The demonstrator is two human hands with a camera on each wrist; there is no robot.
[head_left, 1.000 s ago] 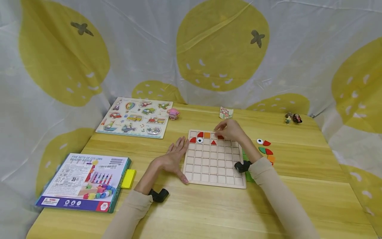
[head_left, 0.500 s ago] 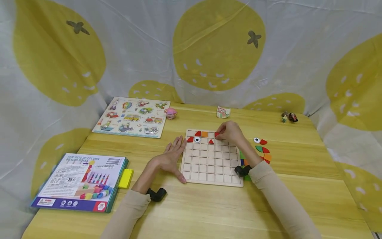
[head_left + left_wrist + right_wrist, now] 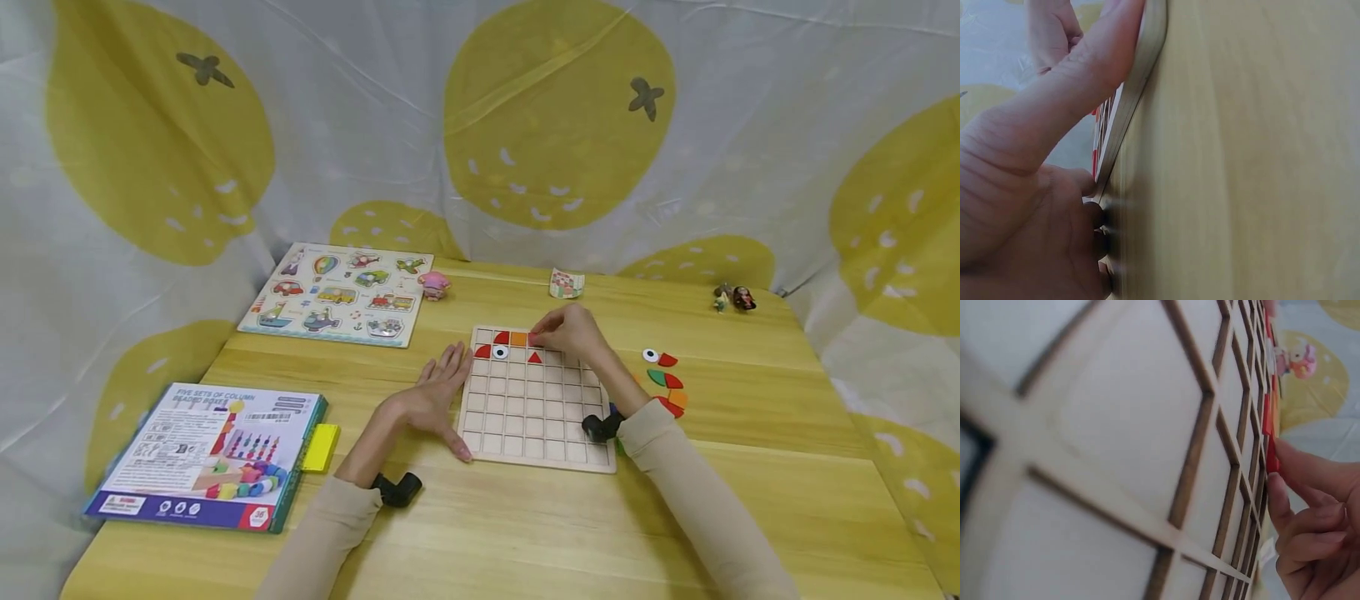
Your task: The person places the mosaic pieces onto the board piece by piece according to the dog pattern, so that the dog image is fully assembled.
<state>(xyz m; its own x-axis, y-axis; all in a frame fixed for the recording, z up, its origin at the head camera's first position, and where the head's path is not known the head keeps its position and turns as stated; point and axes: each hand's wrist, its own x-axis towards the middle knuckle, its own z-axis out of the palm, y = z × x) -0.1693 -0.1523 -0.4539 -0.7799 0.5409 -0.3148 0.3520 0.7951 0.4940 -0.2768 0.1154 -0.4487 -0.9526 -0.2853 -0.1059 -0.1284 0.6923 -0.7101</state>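
Observation:
A wooden grid board lies flat on the table in the head view. My left hand rests along its left edge, fingers spread and straight, thumb at the near corner. Over the board's top row, my right hand pinches a small red piece between thumb and forefinger, right beside an orange square. Its exact shape is mostly hidden by the fingers. Also set in the grid are a red quarter-round, another red quarter-round, a round eye piece and a red triangle.
Right of the board lie loose pieces: an eye disc, a red quarter-round, a green piece and others partly behind the right sleeve. A pattern card, pink figurine, vehicle puzzle and boxed toy surround it.
My right hand has shifted left along the top row with the red piece, bringing it up beside the orange square. The left hand has stayed at the board's edge.

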